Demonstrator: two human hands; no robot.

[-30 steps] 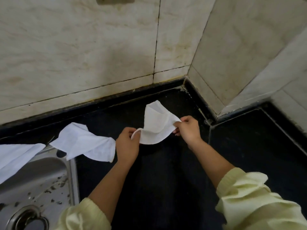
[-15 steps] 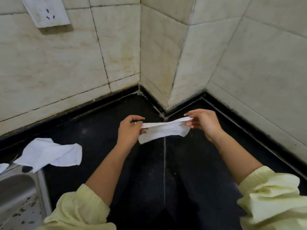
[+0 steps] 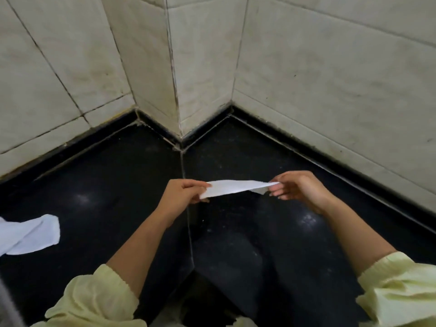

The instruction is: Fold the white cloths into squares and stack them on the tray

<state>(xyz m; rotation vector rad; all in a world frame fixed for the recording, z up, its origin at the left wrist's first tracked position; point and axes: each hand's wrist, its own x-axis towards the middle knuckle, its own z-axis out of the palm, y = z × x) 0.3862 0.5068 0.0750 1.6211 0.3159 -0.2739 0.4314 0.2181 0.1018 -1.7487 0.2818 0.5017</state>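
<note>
Since before, both hands have drawn the cloth flatter and tauter. Left hand and right hand pinch its ends above the counter. Folding underway; next needs laying it flat.

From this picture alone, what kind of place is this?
Probably a kitchen: a glossy black countertop meets stained cream wall tiles in a corner, and a crumpled white cloth lies on it.
</note>
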